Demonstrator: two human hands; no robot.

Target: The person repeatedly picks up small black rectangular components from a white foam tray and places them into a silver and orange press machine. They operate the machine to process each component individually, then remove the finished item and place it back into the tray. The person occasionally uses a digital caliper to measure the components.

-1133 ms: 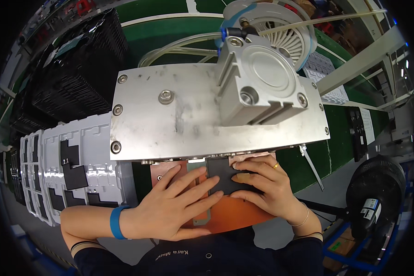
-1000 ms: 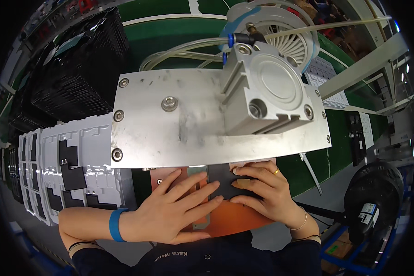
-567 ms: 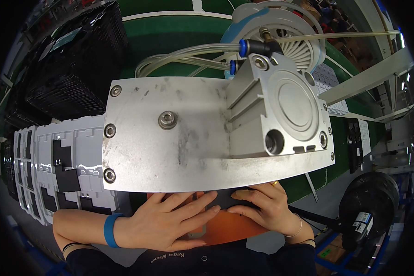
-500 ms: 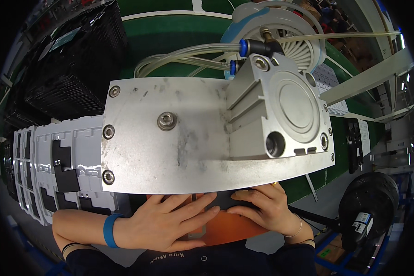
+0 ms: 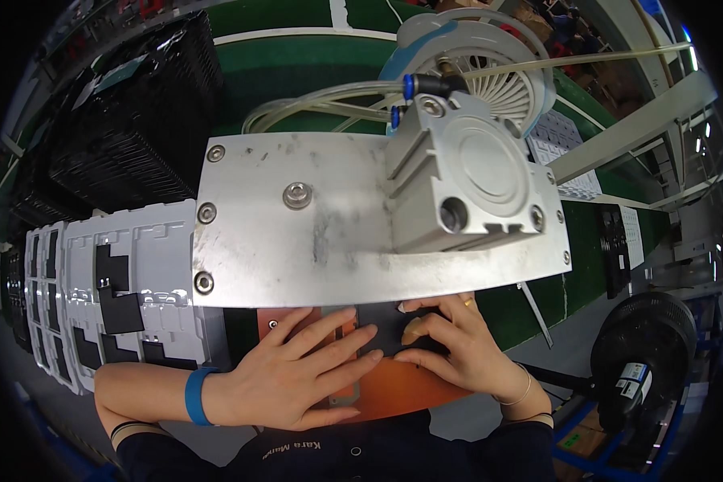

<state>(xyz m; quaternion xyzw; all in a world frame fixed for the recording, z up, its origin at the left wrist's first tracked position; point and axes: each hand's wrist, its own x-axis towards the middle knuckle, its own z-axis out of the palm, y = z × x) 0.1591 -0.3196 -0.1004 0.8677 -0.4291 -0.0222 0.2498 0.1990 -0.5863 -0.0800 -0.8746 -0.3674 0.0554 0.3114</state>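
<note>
A dark flat piece (image 5: 384, 325) lies on an orange plate (image 5: 430, 394) under the front edge of a raised metal plate (image 5: 337, 249). My left hand (image 5: 293, 377) is spread palm down over the orange plate, its fingertips reaching the dark piece's left side. My right hand (image 5: 462, 345) has curled fingers and thumb closed on the dark piece's right side; a small whitish bit shows at one fingertip. A pale slotted metal part (image 5: 347, 394) shows partly below my left fingers. The metal plate hides the far end of the dark piece.
A pneumatic cylinder (image 5: 466, 169) with clear air hoses (image 5: 321, 96) tops the metal plate. Behind it stands a white-blue fan (image 5: 490, 80). White trays (image 5: 165, 241) with black parts (image 5: 120, 313) and stacked black trays (image 5: 136, 120) are at left. A round black device (image 5: 643, 345) is at right.
The view has shifted, showing more of the dark piece and orange plate below the metal plate. My right fingers have curled more; my left hand stays spread in place.
</note>
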